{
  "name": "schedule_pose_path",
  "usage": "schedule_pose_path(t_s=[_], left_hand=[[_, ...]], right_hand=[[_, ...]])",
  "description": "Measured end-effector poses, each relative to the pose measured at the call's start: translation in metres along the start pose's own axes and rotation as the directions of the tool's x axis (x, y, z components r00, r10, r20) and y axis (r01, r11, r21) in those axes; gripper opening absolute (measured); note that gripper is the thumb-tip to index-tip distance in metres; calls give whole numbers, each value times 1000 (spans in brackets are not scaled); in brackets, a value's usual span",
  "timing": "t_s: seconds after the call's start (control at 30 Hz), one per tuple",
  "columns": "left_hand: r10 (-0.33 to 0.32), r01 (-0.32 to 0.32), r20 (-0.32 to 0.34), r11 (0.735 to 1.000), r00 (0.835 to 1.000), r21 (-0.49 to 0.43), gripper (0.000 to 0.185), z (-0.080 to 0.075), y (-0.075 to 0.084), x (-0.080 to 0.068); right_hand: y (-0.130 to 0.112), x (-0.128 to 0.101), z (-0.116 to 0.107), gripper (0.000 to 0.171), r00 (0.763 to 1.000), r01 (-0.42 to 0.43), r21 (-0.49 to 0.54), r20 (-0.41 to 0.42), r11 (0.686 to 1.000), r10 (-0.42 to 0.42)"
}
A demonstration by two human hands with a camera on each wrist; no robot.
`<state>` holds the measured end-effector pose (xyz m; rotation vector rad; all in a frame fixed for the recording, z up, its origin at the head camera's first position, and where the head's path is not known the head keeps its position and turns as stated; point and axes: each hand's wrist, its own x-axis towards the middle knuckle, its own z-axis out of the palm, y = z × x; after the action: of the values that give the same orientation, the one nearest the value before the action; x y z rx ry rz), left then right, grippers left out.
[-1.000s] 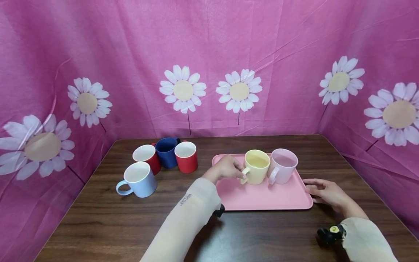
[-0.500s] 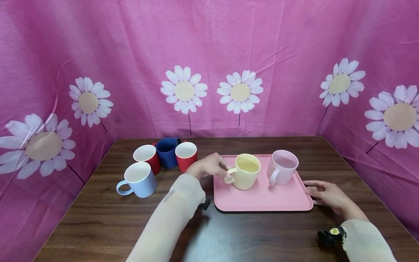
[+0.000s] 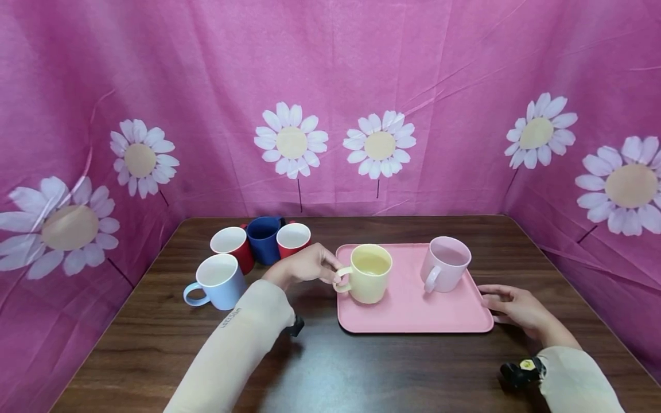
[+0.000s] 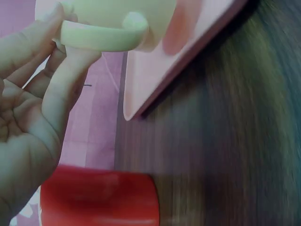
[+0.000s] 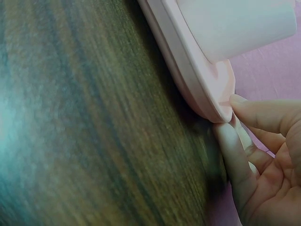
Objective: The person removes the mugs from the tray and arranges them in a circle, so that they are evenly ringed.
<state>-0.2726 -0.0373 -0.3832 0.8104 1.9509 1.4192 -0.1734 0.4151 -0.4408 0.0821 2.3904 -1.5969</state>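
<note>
My left hand (image 3: pixel 307 267) pinches the handle of a pale yellow mug (image 3: pixel 370 278) between thumb and fingers. The mug is upright over the left part of the pink tray (image 3: pixel 413 315); whether its base touches the tray I cannot tell. Seen from the left wrist, the thumb and fingers meet on the yellow handle (image 4: pixel 101 37). At the tray's right edge, my right hand (image 3: pixel 521 310) grips the rim. In the right wrist view the thumb lies on the rim and a finger underneath. A pale pink mug (image 3: pixel 449 261) stands on the tray's right side.
Left of the tray stand a light blue mug (image 3: pixel 222 287), two red mugs with white insides, one at the back left (image 3: pixel 238 249) and one (image 3: pixel 293 236) partly behind my left hand, and a dark blue mug (image 3: pixel 264 241). A pink flowered cloth (image 3: pixel 330 69) surrounds the wooden table (image 3: pixel 330 373).
My left hand has moved the yellow mug left, away from the pink mug, towards the tray's left edge. The right hand has stayed at the tray's right edge.
</note>
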Motion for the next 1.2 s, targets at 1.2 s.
schedule_pose_path(t_s=[1.2], left_hand=[[235,-229,-6,953,972,196,14,-42,-27,-141]], right_hand=[[1,1,-1,59,1000,0,6,3,1000,0]])
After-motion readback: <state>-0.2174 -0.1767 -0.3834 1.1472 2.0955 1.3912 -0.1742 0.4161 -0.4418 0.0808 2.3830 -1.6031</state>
